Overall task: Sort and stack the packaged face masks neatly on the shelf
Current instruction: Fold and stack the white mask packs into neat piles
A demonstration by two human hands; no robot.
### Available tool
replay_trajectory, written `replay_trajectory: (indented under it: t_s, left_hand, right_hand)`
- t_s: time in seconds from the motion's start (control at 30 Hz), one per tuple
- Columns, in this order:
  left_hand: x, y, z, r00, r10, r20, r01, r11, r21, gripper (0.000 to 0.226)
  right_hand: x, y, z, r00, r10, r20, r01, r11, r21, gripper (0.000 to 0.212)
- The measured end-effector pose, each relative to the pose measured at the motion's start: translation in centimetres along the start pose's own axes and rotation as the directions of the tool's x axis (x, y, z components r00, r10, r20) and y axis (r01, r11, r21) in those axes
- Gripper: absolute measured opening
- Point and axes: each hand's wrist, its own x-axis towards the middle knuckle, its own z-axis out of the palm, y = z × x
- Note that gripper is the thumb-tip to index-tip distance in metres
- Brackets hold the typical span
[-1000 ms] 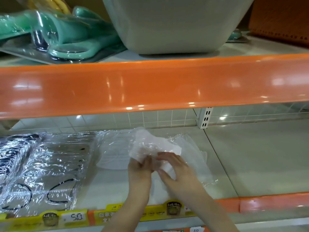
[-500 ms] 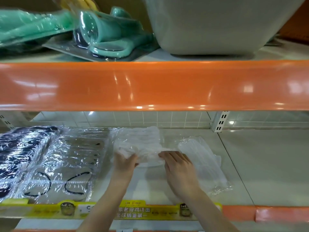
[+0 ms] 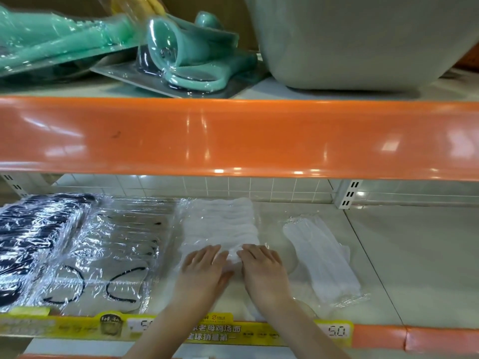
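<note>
A stack of white face masks in clear plastic lies flat on the lower shelf. My left hand and my right hand rest side by side on its near edge, fingers straight, palms down. Another clear pack of white masks lies at an angle to the right, apart from my hands. To the left sit a pack of masks with black ear loops and a pack of black masks.
The orange front rail of the upper shelf hangs just above the work space. On it stand a pale tub and teal packaged goods. A yellow price strip runs along the lower shelf's front edge.
The white pack that my hands held up crumpled now lies flat on the stack further back. Both hands have opened and press on it. The view has shifted left and down.
</note>
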Motion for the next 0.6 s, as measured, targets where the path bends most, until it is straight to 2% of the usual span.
replay_trajectory:
  t_s: [0.13,0.23,0.27,0.33,0.4,0.47,0.6]
  left_hand:
    - [-0.1,-0.1,0.6,0.999,-0.040,-0.004,0.040,0.999,-0.019,0.038]
    - [0.1,-0.3,0.9,0.995,-0.097,0.012,0.097,0.994,-0.051,0.026]
    - [0.2,-0.4,1.1,0.992,-0.124,0.025,0.125,0.991,-0.048,0.035]
    - [0.3,-0.4,1.4,0.982,-0.173,0.073,0.176,0.984,-0.028,0.044]
    - [0.3,-0.2,1.3,0.980,-0.179,0.083,0.180,0.984,-0.003,0.030]
    - [0.4,-0.2,1.4,0.963,-0.201,0.180,0.206,0.979,-0.009,0.047]
    - [0.5,-0.7,2.1,0.954,-0.232,0.188,0.232,0.972,0.019,0.071]
  right_hand:
    - [-0.4,-0.4,1.0,0.999,0.035,0.041,-0.034,0.999,-0.042,0.025]
    - [-0.4,-0.8,1.2,0.990,0.077,0.115,-0.079,0.997,0.009,0.040]
    - [-0.4,-0.9,1.2,0.989,0.081,0.123,-0.085,0.996,0.026,0.042]
    - [-0.4,-1.0,1.2,0.989,0.072,0.126,-0.079,0.996,0.047,0.040]
    - [-0.6,-1.1,1.4,0.993,0.046,0.110,-0.051,0.998,0.037,0.030]
    - [-0.6,-1.3,1.3,0.989,0.061,0.135,-0.065,0.998,0.023,0.033]
    - [-0.4,-1.4,1.1,0.979,0.086,0.187,-0.096,0.994,0.047,0.037]
